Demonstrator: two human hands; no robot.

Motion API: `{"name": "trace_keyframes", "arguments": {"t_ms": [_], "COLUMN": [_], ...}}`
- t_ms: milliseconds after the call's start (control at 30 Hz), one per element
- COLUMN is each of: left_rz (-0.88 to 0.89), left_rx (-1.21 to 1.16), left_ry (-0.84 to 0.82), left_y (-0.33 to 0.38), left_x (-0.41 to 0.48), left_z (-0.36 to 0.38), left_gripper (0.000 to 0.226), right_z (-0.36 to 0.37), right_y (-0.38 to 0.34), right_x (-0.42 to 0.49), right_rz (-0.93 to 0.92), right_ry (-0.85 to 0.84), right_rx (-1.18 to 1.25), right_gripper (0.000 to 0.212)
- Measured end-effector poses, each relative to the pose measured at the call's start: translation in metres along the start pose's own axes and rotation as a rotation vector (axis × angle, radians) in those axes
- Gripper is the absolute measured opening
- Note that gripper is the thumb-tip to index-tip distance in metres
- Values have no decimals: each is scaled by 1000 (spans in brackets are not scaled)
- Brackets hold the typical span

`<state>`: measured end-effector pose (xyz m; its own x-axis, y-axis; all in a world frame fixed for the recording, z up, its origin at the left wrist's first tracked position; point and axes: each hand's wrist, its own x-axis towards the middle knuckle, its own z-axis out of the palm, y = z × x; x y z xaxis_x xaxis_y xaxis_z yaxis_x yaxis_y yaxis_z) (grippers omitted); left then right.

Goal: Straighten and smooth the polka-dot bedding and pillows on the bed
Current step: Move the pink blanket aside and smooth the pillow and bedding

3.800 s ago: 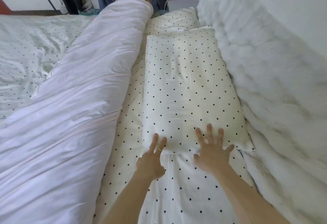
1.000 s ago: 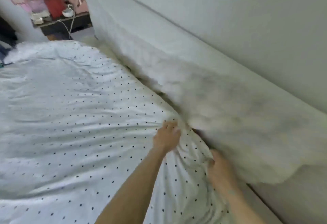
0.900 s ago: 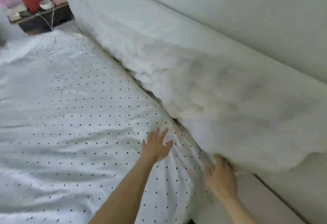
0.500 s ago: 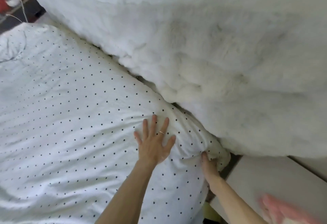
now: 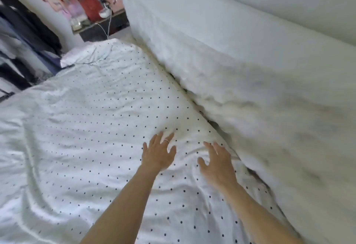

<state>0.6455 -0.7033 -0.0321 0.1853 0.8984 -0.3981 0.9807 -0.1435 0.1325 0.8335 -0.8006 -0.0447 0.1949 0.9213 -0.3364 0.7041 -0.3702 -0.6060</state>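
Both the left hand and right hand lie flat, fingers spread, gripping nothing, on the white black-dotted duvet beside the fluffy white headboard cover. Looks mostly spread out, but creases near the hands and further from the headboard probably still need smoothing.

Both your arms reached forward, bare to the elbow and running up from the bottom edge. Your left hand lay palm down, fingers spread and pointing away from you, a thin ring showing on one finger. Your right hand sat just beside it, also palm down, fingers splayed and slightly blurred, thumb stuck out toward the left hand. Neither hand gripped anything; both were flat and open. The two hands were near each other but apart, wrists straight. Your left forearm came in at a slant from lower centre, your right forearm from the lower right.
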Motion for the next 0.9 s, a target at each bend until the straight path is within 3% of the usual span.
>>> {"name": "trace_keyframes", "arguments": {"t_ms": [233, 433, 733, 900], "left_rz": [-85, -170, -217, -234], "left_rx": [-64, -182, -270, -221], "left_ry": [48, 99, 184, 255], "left_y": [-105, -172, -215, -252], "left_x": [67, 129, 241, 328], "left_z": [-74, -94, -96, -115], "left_gripper": [58, 58, 56, 56], "right_z": [8, 24, 50, 78], "right_y": [-105, -165, -254, -307], "right_x": [111, 195, 349, 461], "right_rz": [-126, -238, -415, -510], "right_ry": [-129, -126, -87, 30], "right_rx": [-209, -427, -578, -561], "right_gripper": [64, 63, 61, 64]}}
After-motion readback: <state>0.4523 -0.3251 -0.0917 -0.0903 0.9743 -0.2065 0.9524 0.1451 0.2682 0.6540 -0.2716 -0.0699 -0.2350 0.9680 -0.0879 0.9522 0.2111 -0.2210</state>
